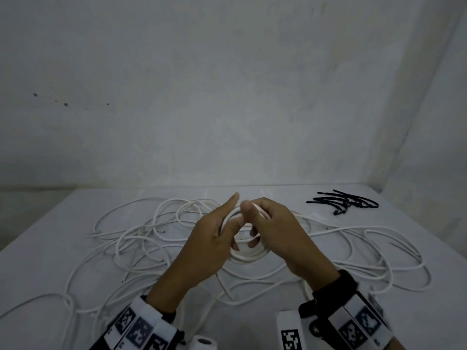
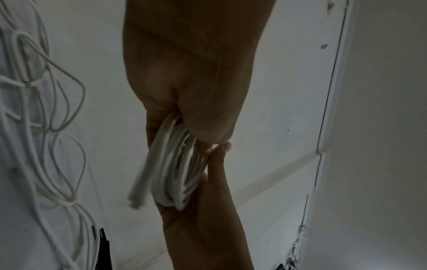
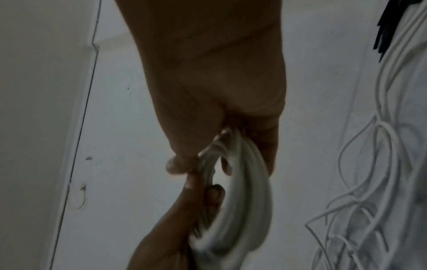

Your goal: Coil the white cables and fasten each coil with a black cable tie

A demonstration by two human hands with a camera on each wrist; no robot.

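Observation:
Both hands hold one coil of white cable point(image 1: 249, 256) above the middle of the table. My left hand point(image 1: 227, 219) grips the coil's left side, its index finger pointing up. My right hand point(image 1: 256, 224) curls round the right side, thumb on top. In the left wrist view the left hand point(image 2: 182, 126) pinches the stacked loops of the coil point(image 2: 171, 173), and a blurred cable end sticks out beside them. The right wrist view has the right hand point(image 3: 221, 146) clamped on the coil point(image 3: 245, 191). A bunch of black cable ties point(image 1: 346, 202) lies at the far right, apart from both hands.
Loose white cable point(image 1: 141, 238) sprawls in tangled loops across the white table point(image 1: 45, 223), on both sides of the hands and under them. A white wall stands close behind the table and on the right.

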